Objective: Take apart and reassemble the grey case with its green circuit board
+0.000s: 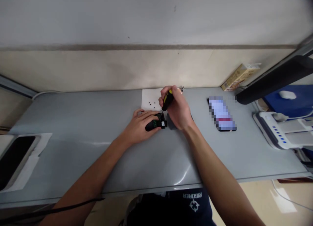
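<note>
Grey bench (80,128): the left hand (139,126) clasps a small black device (156,124) at its middle, the right hand (177,108) grips a yellow-and-black screwdriver (168,99) tip-down on it (tiny black screws (152,104) dot white paper (148,96) behind).

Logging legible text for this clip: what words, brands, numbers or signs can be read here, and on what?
"RIGORER": on the dark shirt, upside down, above a crosshair logo.
Phone screen: blurred, unreadable.
Cardboard box: print too small.
Label on the black device under the left hand: too small.
Screwdriver in the right hand: nothing readable.
</note>
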A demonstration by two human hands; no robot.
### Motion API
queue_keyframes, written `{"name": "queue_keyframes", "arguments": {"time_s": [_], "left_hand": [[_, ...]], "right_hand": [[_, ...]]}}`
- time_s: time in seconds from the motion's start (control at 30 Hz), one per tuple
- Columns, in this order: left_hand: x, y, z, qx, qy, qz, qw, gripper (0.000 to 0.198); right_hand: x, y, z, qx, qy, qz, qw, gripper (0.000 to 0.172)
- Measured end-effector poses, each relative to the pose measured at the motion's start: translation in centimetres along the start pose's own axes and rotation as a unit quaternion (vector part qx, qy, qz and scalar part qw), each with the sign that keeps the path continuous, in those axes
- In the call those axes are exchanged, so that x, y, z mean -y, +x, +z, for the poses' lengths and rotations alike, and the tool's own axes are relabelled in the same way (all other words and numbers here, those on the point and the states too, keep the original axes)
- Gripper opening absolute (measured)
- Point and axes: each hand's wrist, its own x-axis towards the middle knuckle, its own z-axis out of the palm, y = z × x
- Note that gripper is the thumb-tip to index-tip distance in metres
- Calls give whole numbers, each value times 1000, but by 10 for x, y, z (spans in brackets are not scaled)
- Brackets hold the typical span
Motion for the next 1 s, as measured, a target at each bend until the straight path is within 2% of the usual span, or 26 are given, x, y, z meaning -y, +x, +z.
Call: {"name": "queue_keyframes", "arguments": {"time_s": [0.1, 0.3, 0.5, 0.6, 0.8, 0.87, 1.0], "left_hand": [[0, 0, 1, -6, 6, 2, 1000, 22], [0, -1, 2, 1, 0, 0, 1000, 24], [0, -1, 2, 2, -7, -9, 1000, 25], [0, -1, 2, 5, -7, -8, 1000, 26], [0, -1, 1, 6, -11, -3, 1000, 25], [-1, -1, 1, 5, -12, -4, 1000, 24], [-1, 0, 1, 15, -17, -6, 1000, 24]], "right_hand": [[0, -1, -2, -7, -2, -3, 1000, 41], [-1, -1, -4, -46, -31, -20, 998, 49], [5, 1, -6, 4, -1, 21, 1000, 44], [2, 0, -8, -1, 0, 9, 1000, 39], [-4, 0, -10, -44, -49, -20, 998, 53], [-4, 1, -8, -56, -51, -20, 997, 53], [1, 3, -6, -29, -21, 2, 999, 51]]}}
